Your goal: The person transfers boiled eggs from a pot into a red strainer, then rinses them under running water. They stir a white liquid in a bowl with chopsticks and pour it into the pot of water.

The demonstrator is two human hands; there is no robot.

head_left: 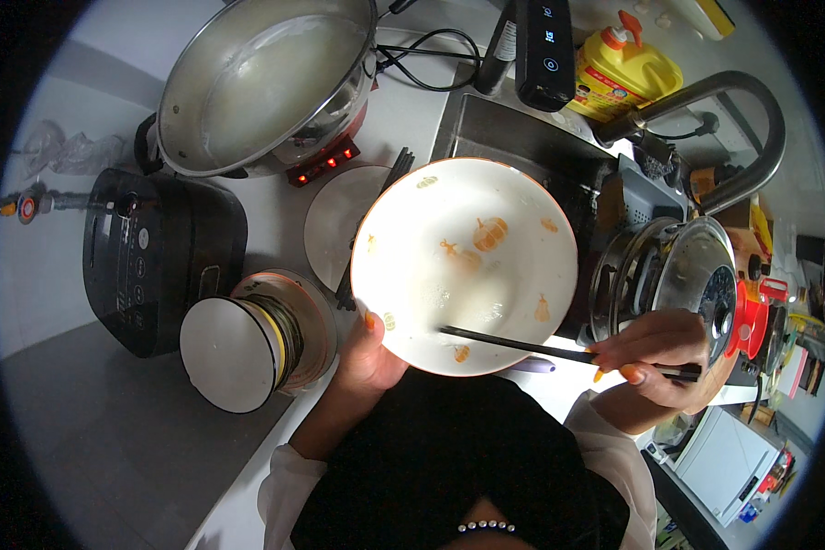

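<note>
A white bowl (422, 238) with an orange rim and pumpkin pictures is in front of me, over the near edge of the sink. Pale cloudy liquid (467, 293) lies in its bottom. My left hand (373, 353) grips the bowl's lower left rim, thumb on the edge and the other fingers hidden underneath. In my right hand (655, 357) are black chopsticks (522, 345), pinched near their back ends. They slant leftward over the rim, with their tips at the liquid near the bowl's lower side.
A steel pot (275, 92) of cloudy liquid stands on a red-lit cooker at the far left. Nearer are a black rice cooker (165, 261), stacked bowls (229, 353) and a plate (325, 215) with more chopsticks. Behind the bowl are the sink (495, 124), a curved tap (768, 137) and a lidded pan (697, 266).
</note>
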